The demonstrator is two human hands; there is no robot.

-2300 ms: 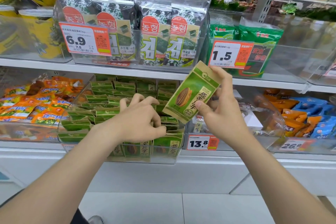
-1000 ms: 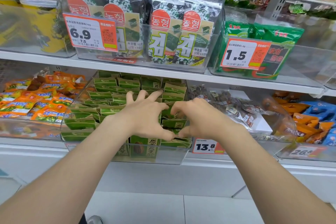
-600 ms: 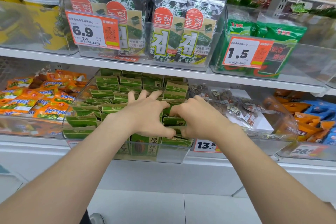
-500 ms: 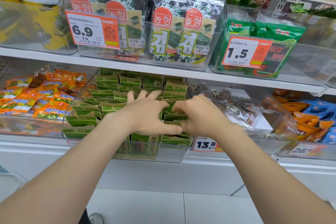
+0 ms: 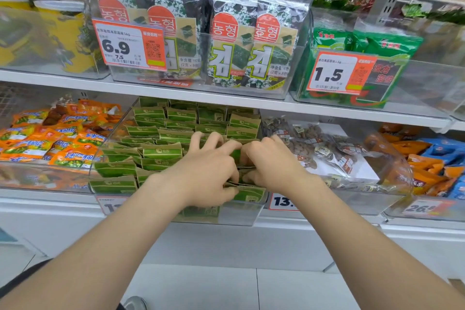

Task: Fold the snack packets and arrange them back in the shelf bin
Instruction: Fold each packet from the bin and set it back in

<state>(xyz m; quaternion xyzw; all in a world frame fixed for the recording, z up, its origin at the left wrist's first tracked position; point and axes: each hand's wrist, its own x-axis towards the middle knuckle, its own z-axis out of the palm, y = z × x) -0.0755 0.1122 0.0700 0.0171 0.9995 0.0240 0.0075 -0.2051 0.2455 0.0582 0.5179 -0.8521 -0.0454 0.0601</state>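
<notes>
**A:** What's changed over the last couple of seconds?

**B:** The clear shelf bin [image 5: 236, 218] hasn't moved, and its rows of green packets [image 5: 161, 152] look the same. The hands are what changed. A moment ago the right hand [image 5: 273, 163] held one packet up in front of the shelves. Now it's down in the bin beside the left hand [image 5: 203, 171], and nothing is held in the air.

**A:** So that packet is back in the bin?

**B:** I think so. It's probably in the front right column, where both hands meet, so this one is nearly done and only needs seating.

**A:** What are the fingers doing?

**B:** The left fingers are bent over the packet tops. The thumb presses the front packet, so the hand clamps a small stack. The right fingers curl down among the packets with their tips hidden, so I can't tell whether they grip anything.

**A:** How much room is there to move?

**B:** The upper shelf [image 5: 226, 102] overhangs the back rows, so the easy way out is up and toward the person. The bin's front wall is just below the thumbs. The orange packets [image 5: 63, 143] are on the left and a clear bag of brown snacks [image 5: 327, 151] is close on the right. Neither touches the hands.
</notes>
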